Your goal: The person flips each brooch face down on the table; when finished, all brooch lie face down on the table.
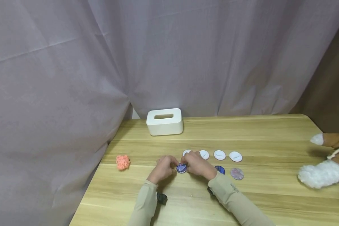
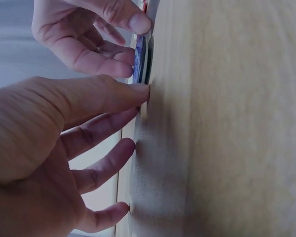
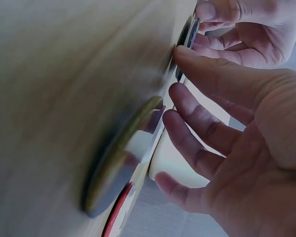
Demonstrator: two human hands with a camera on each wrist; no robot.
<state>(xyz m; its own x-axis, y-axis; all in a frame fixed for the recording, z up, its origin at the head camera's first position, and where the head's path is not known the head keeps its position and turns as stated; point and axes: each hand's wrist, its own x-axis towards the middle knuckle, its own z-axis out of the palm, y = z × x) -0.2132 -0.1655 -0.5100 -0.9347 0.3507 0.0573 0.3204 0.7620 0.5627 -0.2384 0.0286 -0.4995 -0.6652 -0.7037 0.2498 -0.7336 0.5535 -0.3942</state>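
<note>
A purple-blue round badge (image 1: pixel 181 168) is held at the table surface between two hands. My left hand (image 1: pixel 164 168) pinches its left edge between thumb and forefinger, the other fingers spread, as the left wrist view shows. From the opposite side, my right hand (image 1: pixel 197 164) grips the right edge with thumb and fingertips. In the left wrist view the badge (image 2: pixel 139 59) stands edge-on between the two thumbs. Below the right hand in its wrist view lies a glossy badge (image 3: pixel 126 155), blurred. To the right of the hands are a dark blue badge (image 1: pixel 220 169) and a pinkish-grey one (image 1: pixel 237 173).
Behind the hands runs a row of several white round pieces, including one at the right end (image 1: pixel 235 156), one partly covered by the right hand. A white tissue box (image 1: pixel 165 122) stands at the back, coral yarn (image 1: pixel 122 162) lies left, and a plush toy (image 1: pixel 322 174) sits right.
</note>
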